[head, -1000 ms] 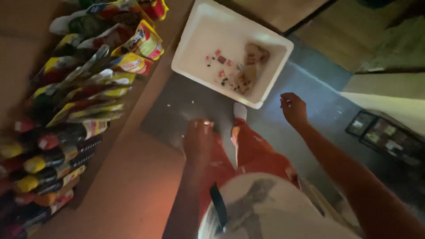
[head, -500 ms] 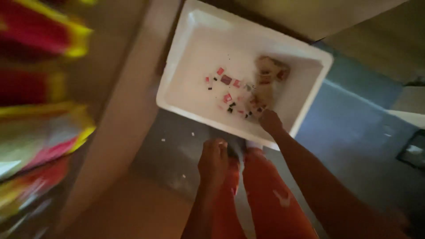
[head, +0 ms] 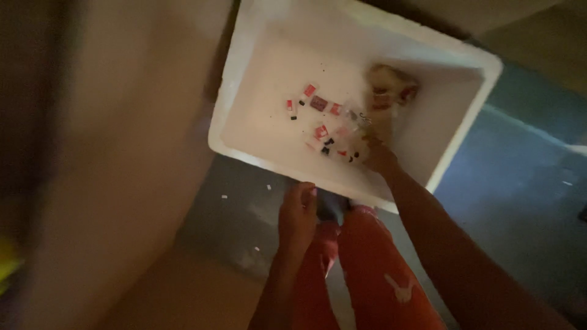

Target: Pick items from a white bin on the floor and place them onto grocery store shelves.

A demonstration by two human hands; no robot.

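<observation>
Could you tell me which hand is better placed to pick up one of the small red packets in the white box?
Right. The right hand is already inside the white box, beside the small red packets; the left hand hangs outside, below the rim.

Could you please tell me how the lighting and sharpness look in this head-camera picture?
Head view: dim, warm light overall; the white box is the brightest area, while the left side falls into dark, featureless blur. The small packets are soft, and the right hand reaching into the box is smeared. The left hand is dim but readable.
</observation>
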